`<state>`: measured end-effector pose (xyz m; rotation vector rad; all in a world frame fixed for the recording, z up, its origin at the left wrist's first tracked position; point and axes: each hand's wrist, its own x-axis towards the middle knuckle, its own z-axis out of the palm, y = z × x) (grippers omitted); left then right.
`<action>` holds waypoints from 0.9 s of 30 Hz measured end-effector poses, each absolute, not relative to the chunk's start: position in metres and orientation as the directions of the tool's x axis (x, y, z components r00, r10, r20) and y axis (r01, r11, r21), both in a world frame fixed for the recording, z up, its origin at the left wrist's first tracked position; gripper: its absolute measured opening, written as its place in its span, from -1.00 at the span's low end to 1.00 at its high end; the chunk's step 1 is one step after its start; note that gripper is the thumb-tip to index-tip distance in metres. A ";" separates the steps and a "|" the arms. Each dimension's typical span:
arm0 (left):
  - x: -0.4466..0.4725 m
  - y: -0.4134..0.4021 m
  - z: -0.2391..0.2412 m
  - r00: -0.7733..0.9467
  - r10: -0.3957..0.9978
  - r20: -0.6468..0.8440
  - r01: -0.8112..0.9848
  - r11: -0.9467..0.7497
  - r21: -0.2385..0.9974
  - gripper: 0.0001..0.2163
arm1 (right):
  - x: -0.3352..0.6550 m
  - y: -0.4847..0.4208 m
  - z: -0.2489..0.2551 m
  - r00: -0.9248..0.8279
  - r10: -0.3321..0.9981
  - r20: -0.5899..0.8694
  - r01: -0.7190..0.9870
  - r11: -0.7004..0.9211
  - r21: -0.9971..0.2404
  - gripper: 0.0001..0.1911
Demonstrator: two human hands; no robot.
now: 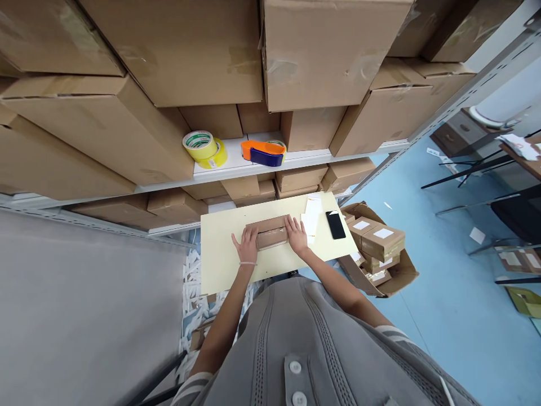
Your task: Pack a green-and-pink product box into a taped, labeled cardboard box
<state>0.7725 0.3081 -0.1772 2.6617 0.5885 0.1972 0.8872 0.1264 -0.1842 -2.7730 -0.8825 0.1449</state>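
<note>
A brown paper-wrapped parcel (270,232) lies flat on the counter (224,254), near the middle of its front half, long side across. Clear tape shines along its top. Left hand (248,245) is on the parcel's left end, fingers spread and extended, not clenched. Right hand (297,235) lies over the right end, also flat and open, fingers angled down across the paper. Both touch the parcel, bracing it between them, with no closed grip visible. A pale band (248,263) circles the left wrist. Sleeves of a grey top (296,338) show at the bottom of the view.

Just right of the right hand, white paper slips (311,217) lie on the pale yellow counter, and a black smartphone (336,224) sits beside them, face up. Past the counter's right edge, an open cardboard box (380,276) holds smaller brown parcels (375,239) with white labels.

Beyond the counter, a white metal shelf (262,166) carries a yellow tape roll (200,145) with a second roll leaning against it, plus an orange and blue tape dispenser (264,153). Large cardboard cartons (329,51) are stacked above, smaller ones below. White shredded paper filler (195,293) sits left of the counter. Blue floor (443,316) spreads to the right, with a dark desk and chairs (477,163) farther off.
</note>
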 end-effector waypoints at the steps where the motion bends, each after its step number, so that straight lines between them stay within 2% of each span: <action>1: 0.769 0.307 -0.182 0.906 0.422 0.034 0.375 -0.837 0.397 -0.46 | 0.883 0.123 -0.188 0.811 0.585 -0.032 0.563 -0.794 -0.228 -0.29; 6: 0.765 0.303 -0.193 0.898 0.435 -0.059 0.431 -0.847 0.312 -0.41 | 0.877 0.119 -0.198 0.814 0.578 -0.058 0.559 -0.806 -0.196 -0.37; 12: 0.774 0.303 -0.192 0.886 0.447 -0.125 0.462 -0.825 0.324 -0.51 | 0.883 0.127 -0.198 0.820 0.562 -0.106 0.535 -0.819 -0.207 -0.41; 21: 0.770 0.294 -0.202 0.879 0.468 -0.095 0.472 -0.822 0.319 -0.50 | 0.874 0.128 -0.204 0.834 0.540 -0.116 0.515 -0.836 -0.188 -0.36; 27: 0.778 0.278 -0.199 0.901 0.435 0.006 0.412 -0.857 0.309 -0.46 | 0.875 0.131 -0.199 0.837 0.535 -0.118 0.514 -0.841 -0.167 -0.35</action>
